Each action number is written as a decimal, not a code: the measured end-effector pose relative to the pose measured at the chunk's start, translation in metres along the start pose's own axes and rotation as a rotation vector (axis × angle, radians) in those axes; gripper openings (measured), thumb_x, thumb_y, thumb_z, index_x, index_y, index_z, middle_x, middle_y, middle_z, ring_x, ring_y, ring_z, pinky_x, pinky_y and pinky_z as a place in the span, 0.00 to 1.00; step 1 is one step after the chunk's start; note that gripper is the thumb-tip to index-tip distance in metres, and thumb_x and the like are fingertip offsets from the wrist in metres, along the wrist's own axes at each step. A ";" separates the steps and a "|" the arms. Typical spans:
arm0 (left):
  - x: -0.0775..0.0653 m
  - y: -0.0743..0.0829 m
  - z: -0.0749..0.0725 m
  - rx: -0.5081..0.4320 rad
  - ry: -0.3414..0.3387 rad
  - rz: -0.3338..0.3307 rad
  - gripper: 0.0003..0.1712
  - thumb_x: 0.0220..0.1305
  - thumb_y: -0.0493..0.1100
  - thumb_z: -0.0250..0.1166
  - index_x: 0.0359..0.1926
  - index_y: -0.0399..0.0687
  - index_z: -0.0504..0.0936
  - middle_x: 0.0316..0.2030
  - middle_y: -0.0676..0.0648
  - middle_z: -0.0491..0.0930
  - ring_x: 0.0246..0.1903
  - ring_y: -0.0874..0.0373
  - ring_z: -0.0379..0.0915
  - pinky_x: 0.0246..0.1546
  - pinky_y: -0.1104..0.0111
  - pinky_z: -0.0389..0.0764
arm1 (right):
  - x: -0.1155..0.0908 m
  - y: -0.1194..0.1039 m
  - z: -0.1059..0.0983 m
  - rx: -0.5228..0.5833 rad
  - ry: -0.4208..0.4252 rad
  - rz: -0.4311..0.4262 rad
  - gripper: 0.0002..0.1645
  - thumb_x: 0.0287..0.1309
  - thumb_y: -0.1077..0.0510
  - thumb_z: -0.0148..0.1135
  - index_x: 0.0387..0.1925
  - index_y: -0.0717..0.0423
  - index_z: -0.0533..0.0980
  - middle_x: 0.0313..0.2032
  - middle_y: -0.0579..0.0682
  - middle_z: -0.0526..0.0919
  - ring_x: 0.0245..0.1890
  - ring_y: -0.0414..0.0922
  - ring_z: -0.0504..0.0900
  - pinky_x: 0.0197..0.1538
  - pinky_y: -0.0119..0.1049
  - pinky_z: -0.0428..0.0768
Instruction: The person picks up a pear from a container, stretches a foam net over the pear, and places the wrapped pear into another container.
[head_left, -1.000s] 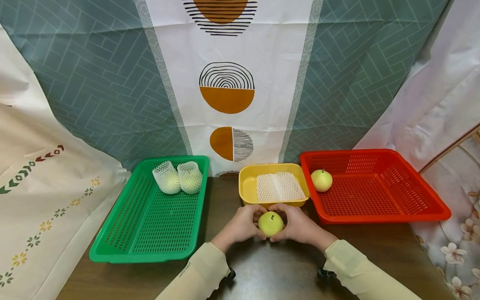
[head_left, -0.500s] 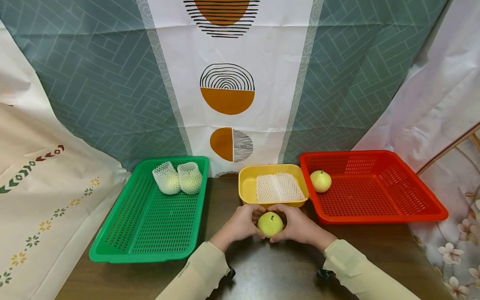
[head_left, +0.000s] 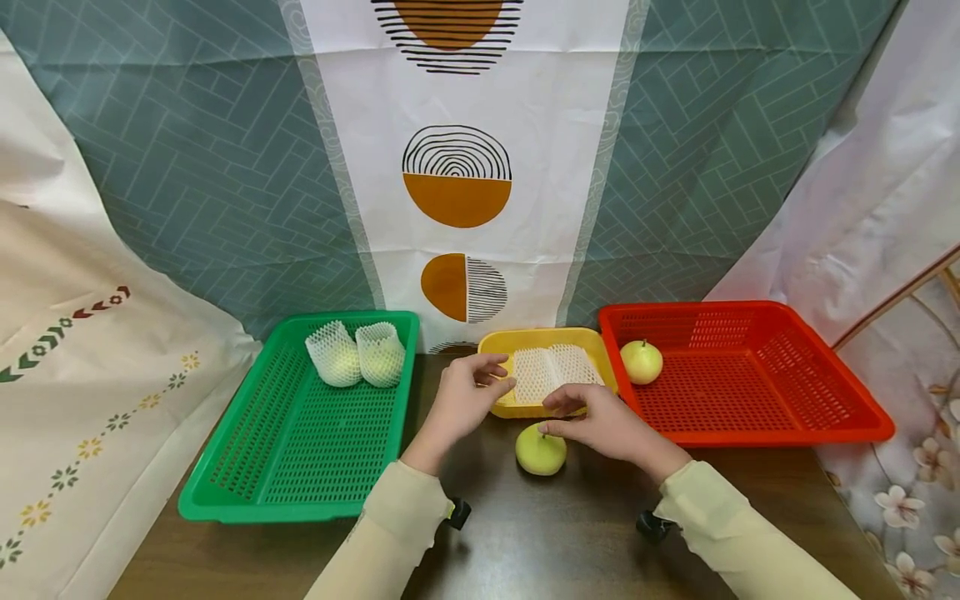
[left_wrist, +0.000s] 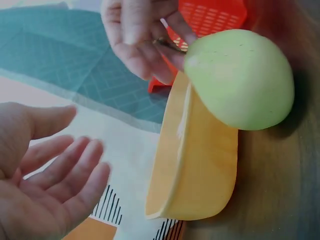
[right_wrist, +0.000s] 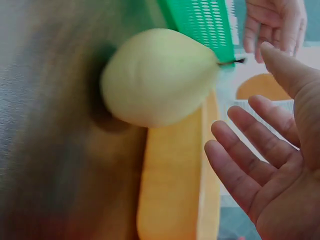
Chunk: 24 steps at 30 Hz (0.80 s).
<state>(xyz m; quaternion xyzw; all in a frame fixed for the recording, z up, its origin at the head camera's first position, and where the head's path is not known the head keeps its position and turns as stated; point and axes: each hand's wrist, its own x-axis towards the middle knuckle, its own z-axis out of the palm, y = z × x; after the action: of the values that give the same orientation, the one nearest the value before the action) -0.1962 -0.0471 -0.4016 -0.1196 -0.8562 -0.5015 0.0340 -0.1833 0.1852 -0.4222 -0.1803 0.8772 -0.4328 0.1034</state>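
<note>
A yellow-green pear (head_left: 541,451) stands upright on the dark table, stem up, just in front of the yellow tray (head_left: 491,375). White foam net sleeves (head_left: 558,372) lie flat in that tray. My left hand (head_left: 467,398) hovers at the tray's left front corner, fingers relaxed and holding nothing. My right hand (head_left: 600,421) is raised just right of the pear, its thumb overlapping the top of the fruit in the head view. In the right wrist view the fingers (right_wrist: 250,155) are spread loosely, apart from the pear (right_wrist: 157,80).
On the left, a green basket (head_left: 322,450) holds two pears in foam nets (head_left: 381,357). A red basket (head_left: 750,392) on the right, against the yellow tray, contains one bare pear (head_left: 642,362). A patterned cloth (head_left: 457,175) hangs behind.
Both hands have let go of the pear, which stays standing on the table. The left hand has moved up and left toward the tray; the right has lifted slightly forward.
</note>
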 end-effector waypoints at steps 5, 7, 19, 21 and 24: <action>0.009 -0.011 0.002 -0.047 0.193 -0.039 0.17 0.56 0.49 0.68 0.47 0.53 0.82 0.33 0.54 0.82 0.33 0.59 0.76 0.35 0.71 0.80 | 0.005 -0.006 -0.011 0.024 0.051 0.011 0.25 0.43 0.35 0.69 0.40 0.42 0.79 0.39 0.43 0.82 0.38 0.41 0.80 0.42 0.35 0.79; 0.011 -0.017 0.004 -0.060 0.251 -0.060 0.16 0.55 0.49 0.68 0.46 0.53 0.83 0.32 0.53 0.81 0.33 0.59 0.75 0.34 0.71 0.80 | 0.007 -0.008 -0.015 0.020 0.076 0.007 0.25 0.44 0.35 0.68 0.40 0.44 0.79 0.38 0.42 0.82 0.38 0.41 0.81 0.42 0.35 0.79; 0.019 -0.047 0.016 -0.066 0.377 -0.163 0.15 0.56 0.48 0.68 0.45 0.50 0.84 0.39 0.47 0.83 0.36 0.56 0.74 0.39 0.67 0.81 | 0.028 -0.005 -0.023 -0.173 0.292 0.084 0.28 0.52 0.39 0.64 0.50 0.50 0.76 0.51 0.51 0.80 0.53 0.54 0.76 0.51 0.49 0.77; 0.021 -0.049 0.017 -0.050 0.383 -0.172 0.15 0.56 0.48 0.68 0.45 0.50 0.84 0.41 0.46 0.83 0.38 0.56 0.74 0.41 0.65 0.80 | 0.031 -0.001 -0.023 -0.206 0.306 0.113 0.30 0.52 0.39 0.64 0.53 0.51 0.74 0.54 0.53 0.78 0.53 0.55 0.76 0.51 0.49 0.76; 0.024 -0.050 0.022 -0.034 0.387 -0.199 0.16 0.57 0.49 0.67 0.45 0.50 0.84 0.42 0.46 0.83 0.40 0.55 0.74 0.43 0.63 0.78 | 0.036 0.004 -0.022 -0.250 0.311 0.143 0.32 0.52 0.40 0.63 0.55 0.52 0.72 0.56 0.55 0.76 0.50 0.53 0.77 0.48 0.47 0.77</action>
<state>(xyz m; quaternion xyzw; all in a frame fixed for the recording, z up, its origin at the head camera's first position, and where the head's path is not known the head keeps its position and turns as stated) -0.2301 -0.0478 -0.4509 0.0635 -0.8327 -0.5303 0.1463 -0.2247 0.1887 -0.4125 -0.0598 0.9401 -0.3347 -0.0259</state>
